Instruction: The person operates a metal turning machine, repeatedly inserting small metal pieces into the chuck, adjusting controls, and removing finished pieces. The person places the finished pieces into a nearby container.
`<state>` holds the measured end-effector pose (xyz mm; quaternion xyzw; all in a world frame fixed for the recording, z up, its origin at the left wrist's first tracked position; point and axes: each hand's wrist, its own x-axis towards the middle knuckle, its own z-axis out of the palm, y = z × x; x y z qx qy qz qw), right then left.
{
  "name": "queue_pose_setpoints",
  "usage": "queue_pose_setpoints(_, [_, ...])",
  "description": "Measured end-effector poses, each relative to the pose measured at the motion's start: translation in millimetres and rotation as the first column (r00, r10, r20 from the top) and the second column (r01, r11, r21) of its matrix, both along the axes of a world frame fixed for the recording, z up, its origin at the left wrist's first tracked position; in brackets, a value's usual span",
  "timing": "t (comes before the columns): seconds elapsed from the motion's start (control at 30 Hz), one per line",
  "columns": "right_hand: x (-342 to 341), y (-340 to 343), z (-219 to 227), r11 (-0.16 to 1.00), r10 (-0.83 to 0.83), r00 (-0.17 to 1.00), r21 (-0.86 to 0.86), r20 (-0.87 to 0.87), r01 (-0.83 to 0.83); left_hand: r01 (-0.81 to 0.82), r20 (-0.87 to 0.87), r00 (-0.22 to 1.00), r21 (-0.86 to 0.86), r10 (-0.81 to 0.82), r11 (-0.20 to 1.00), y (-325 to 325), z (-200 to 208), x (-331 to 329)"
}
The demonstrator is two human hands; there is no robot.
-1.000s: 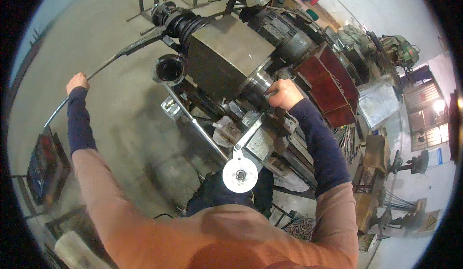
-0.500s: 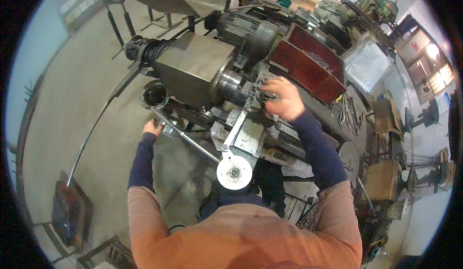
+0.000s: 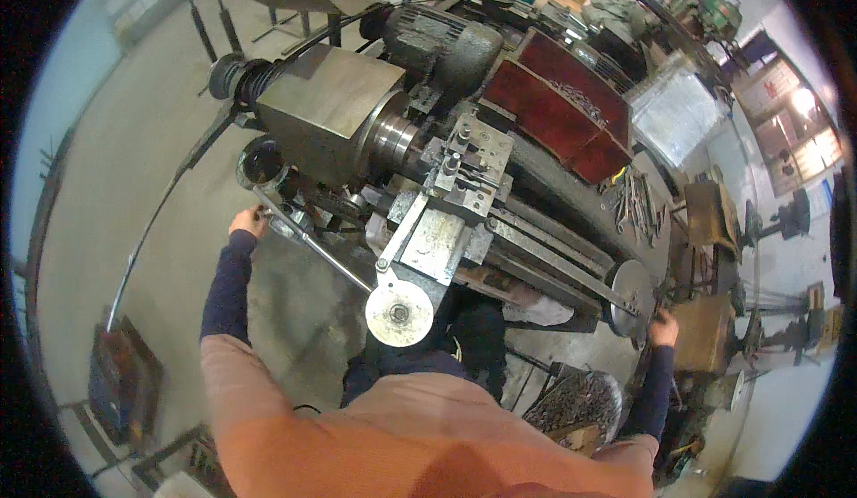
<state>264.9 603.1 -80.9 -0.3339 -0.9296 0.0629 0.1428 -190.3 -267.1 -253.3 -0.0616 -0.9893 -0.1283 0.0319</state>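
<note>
A small metal lathe lies across the view, its headstock box [image 3: 330, 89] at the left and a shiny chuck [image 3: 393, 143] facing the tool post [image 3: 453, 162]. At the machine's front left, my left hand [image 3: 248, 222] is closed round a small handle, mostly hidden by the fingers. My right hand [image 3: 663, 329] reaches far right, closed at the rim of a large round handwheel [image 3: 630, 294]; the fingers cover what they grip there. A pale round dial [image 3: 400, 313] sits at the cross slide's near end, close to my body. From beside the dark round cup [image 3: 262, 162] a long metal rod [image 3: 312, 244] slants toward it.
Behind the bed stands a red-brown metal box [image 3: 558, 110] with shavings in it. Several wrenches [image 3: 636, 205] lie right of it. An electric motor [image 3: 442, 47] is behind the headstock. A tray of dark chips [image 3: 576, 404] stands low at the right, near my forearm.
My right hand has left the tool post and moved right and nearer, to the handwheel. My left hand stays by its handle. The whole view has shifted, with the lathe now further left.
</note>
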Motion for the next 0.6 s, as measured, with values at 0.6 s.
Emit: queue_pose_setpoints(0.6, [103,-56,-77,0.645,-0.739,0.556,0.162,0.379,0.747,-0.351,0.266,0.838,0.932,0.477,0.097,91,-6,-19])
